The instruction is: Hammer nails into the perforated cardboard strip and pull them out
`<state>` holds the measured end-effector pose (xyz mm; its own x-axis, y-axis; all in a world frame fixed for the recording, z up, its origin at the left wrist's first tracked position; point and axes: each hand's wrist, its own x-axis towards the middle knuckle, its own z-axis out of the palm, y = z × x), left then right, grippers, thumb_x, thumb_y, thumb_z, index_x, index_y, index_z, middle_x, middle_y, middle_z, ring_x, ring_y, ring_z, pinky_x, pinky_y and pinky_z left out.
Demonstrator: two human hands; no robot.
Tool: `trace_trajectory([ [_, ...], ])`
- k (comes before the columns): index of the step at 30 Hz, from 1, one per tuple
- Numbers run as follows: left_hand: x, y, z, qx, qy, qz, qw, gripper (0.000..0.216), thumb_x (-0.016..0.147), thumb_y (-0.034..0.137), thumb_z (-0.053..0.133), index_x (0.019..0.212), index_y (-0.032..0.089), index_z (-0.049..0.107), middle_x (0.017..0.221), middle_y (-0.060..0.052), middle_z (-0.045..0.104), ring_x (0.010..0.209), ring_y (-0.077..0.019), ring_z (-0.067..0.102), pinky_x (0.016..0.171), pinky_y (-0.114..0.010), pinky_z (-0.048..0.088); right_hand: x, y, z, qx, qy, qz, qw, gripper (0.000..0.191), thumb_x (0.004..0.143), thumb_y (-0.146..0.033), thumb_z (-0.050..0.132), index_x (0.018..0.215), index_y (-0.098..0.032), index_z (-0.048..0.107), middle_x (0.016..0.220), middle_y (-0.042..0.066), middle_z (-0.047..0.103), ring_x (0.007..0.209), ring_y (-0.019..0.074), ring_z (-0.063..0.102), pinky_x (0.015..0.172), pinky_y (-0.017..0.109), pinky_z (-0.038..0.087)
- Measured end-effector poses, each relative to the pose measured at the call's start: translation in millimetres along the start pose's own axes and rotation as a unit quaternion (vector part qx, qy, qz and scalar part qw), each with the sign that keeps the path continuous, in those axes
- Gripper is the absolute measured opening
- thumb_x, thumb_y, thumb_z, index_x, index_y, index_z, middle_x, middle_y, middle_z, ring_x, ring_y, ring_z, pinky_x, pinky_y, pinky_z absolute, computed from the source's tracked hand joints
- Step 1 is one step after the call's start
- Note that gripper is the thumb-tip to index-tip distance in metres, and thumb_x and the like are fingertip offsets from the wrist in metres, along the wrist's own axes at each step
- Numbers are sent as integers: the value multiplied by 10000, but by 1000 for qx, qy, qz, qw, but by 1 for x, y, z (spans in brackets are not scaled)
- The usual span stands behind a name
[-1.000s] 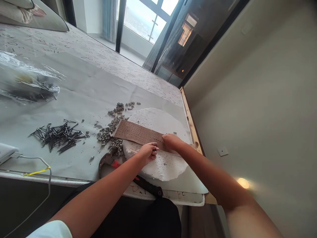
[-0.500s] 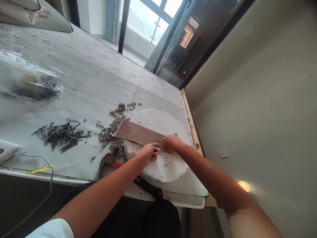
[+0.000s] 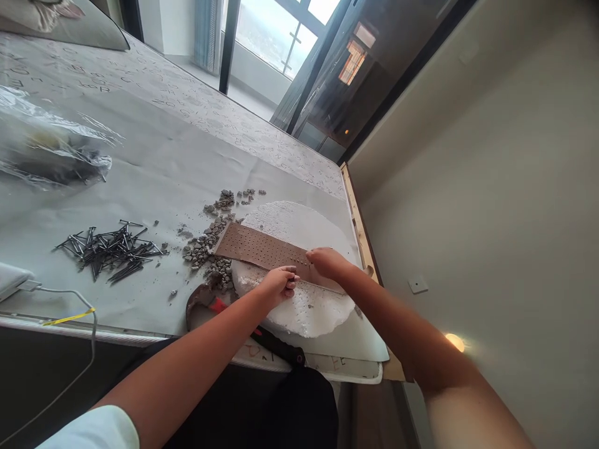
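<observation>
A brown strip full of small holes lies across a round white foam disc on the table. My left hand rests on the near edge of the strip, fingers curled in a loose pinch; what they hold, if anything, is too small to see. My right hand presses down on the strip's right end with closed fingers. A hammer with a black handle lies at the table's front edge, just left of my left hand and partly under my forearm.
A heap of dark nails lies to the left. Grey rubble is scattered beside the foam disc. A clear plastic bag sits at the far left. A white device with a cable lies at the front left. A wall stands to the right.
Only the camera has shifted slightly. Both hands stay on the strip in nearly the same spots.
</observation>
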<state>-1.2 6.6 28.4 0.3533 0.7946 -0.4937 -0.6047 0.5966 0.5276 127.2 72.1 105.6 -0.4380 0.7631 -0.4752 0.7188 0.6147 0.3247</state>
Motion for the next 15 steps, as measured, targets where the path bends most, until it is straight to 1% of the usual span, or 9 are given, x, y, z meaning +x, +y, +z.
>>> trace_trajectory([
  [2,0,0,1,-1,-7,1,1000,295,672,-28,450,904,154,458,600,40,446,378,-15,277,406,-176,157,1,1,1,6,-4,10,1000,263,854,-180,446,1063,-130,599,1031,144,646,934,202,598,735,249,424],
  [5,-1,1,2,-3,-4,-3,1000,291,681,-23,461,913,154,460,591,41,446,374,-15,274,404,-174,159,5,-1,7,13,-16,30,999,297,879,-287,429,971,-107,646,975,170,660,863,220,617,688,267,434],
  [6,-2,1,2,-2,-2,-5,1000,293,685,-21,466,922,153,463,590,41,447,374,-15,275,402,-174,161,6,-2,9,14,-19,33,999,296,879,-283,428,927,-105,660,944,173,666,832,218,622,668,266,432],
  [8,-3,2,2,-1,1,-6,1000,288,693,-16,473,930,148,472,593,38,451,377,-15,285,398,-173,165,6,-3,9,16,-15,34,999,247,858,-210,444,874,-109,669,896,165,669,782,207,624,630,257,420],
  [10,-3,2,2,-1,3,-6,1000,259,705,-7,484,914,145,482,599,33,458,379,-14,292,393,-171,169,2,0,5,17,3,34,999,222,822,-116,449,896,-112,658,883,152,665,769,197,616,610,248,400],
  [12,-3,2,2,-2,5,-3,1000,230,713,1,501,894,143,491,604,28,465,380,-11,295,390,-169,174,-5,8,-4,18,28,35,999,247,798,-60,435,918,-107,646,878,147,660,770,191,604,604,246,380],
  [14,-2,2,2,-5,9,0,1000,221,718,0,510,888,140,495,602,24,468,385,-11,310,386,-166,184,-14,16,-14,40,51,22,998,236,803,-71,430,884,-108,648,849,136,658,742,176,586,596,243,361],
  [15,-2,3,3,-7,12,2,1000,220,722,-2,507,891,137,494,603,20,472,393,-15,329,386,-164,200,-18,18,-19,70,56,4,996,224,810,-95,433,858,-114,651,825,122,659,714,161,575,588,236,354],
])
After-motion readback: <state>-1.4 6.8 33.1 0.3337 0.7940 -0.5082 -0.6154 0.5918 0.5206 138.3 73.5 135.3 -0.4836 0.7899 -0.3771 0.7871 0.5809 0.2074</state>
